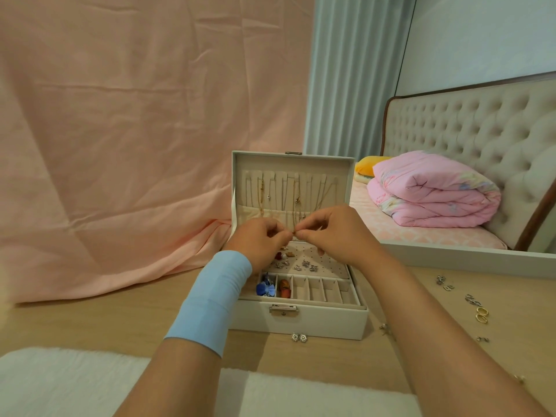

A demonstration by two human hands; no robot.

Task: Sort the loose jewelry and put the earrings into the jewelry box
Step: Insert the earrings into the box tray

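Note:
A cream jewelry box (328, 322) stands open on the wooden table, thin gold necklaces (296, 195) hanging inside its raised lid. Above its perforated earring panel (328, 261), my left hand (260, 240) and my right hand (334, 230) meet, both pinching one tiny earring (294, 233) between fingertips. Several silver and coloured earrings sit on the panel. Blue (266, 288) and orange (284, 288) pieces lie in the front compartments. Loose earrings lie on the table: a flower pair (299, 337) before the box, silver pieces (444, 283) and gold hoops (482, 314) to the right.
A pink cloth (120, 145) hangs behind the table on the left. A mirror at the right shows a bed with a folded pink quilt (433, 191). A white fluffy mat (60, 383) lies along the near edge. A blue band wraps my left wrist.

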